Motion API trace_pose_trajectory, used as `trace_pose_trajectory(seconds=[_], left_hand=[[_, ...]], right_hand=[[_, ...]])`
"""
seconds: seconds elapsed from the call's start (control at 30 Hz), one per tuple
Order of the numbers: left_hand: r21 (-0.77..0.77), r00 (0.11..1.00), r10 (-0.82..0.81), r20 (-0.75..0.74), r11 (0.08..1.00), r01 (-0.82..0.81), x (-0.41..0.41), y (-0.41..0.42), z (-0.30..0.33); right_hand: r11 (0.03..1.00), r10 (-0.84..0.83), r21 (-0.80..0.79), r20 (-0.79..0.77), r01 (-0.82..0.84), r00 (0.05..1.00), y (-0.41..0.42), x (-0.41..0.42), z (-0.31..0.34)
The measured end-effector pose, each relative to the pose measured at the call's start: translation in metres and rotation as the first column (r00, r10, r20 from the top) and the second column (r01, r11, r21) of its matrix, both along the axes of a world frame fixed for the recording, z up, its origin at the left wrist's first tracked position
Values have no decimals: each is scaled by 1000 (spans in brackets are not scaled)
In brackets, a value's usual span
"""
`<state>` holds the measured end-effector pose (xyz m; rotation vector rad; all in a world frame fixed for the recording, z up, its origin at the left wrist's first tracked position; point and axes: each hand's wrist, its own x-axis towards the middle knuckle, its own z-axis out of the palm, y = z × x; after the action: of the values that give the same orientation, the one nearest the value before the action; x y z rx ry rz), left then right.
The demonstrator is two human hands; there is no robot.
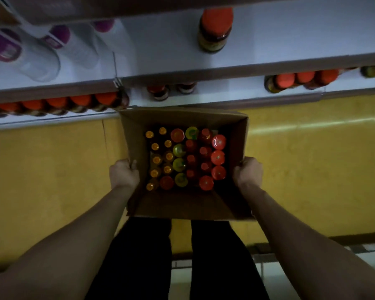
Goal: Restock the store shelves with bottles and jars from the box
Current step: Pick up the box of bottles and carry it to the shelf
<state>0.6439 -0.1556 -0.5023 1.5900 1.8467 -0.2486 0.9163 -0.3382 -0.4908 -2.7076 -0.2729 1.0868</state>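
Observation:
An open cardboard box (182,204) sits low in front of me, in the middle of the view. It is packed with several upright bottles and jars with red caps (218,157), orange caps (157,159) and yellow-green caps (179,163). My left hand (123,174) grips the box's left wall, thumb over the rim. My right hand (248,172) grips its right wall the same way. White store shelves (268,63) run across the top of the view, just beyond the box.
One red-capped jar (215,29) stands alone on the upper shelf, with purple-capped white containers (37,53) to its left. Rows of red-capped jars (59,105) line the lower shelves left and right (301,80). Yellow floor (52,169) surrounds the box; my dark trouser legs (214,256) stand behind it.

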Motion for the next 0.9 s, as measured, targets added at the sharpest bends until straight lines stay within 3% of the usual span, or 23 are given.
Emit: trace_pose_trajectory(seconds=[0.17,0.37,0.57,0.9], left_hand=[[-27,999,-26,45,999,27,89,-33,-11],[-32,1000,-8,17,999,9,208,-87,-24],[0,1000,24,-5,1000,-24,333,-158,-38],[-50,1000,23,17,999,-22,496,-264,-53]], right_hand=[[999,-21,-29,66,23,998,-38,88,-1],[996,-70,-49,37,71,997,-103,205,-28],[1000,-6,22,-15,6,1000,-170,340,-50],[997,58,-61,30,-56,998,-263,513,-43]])
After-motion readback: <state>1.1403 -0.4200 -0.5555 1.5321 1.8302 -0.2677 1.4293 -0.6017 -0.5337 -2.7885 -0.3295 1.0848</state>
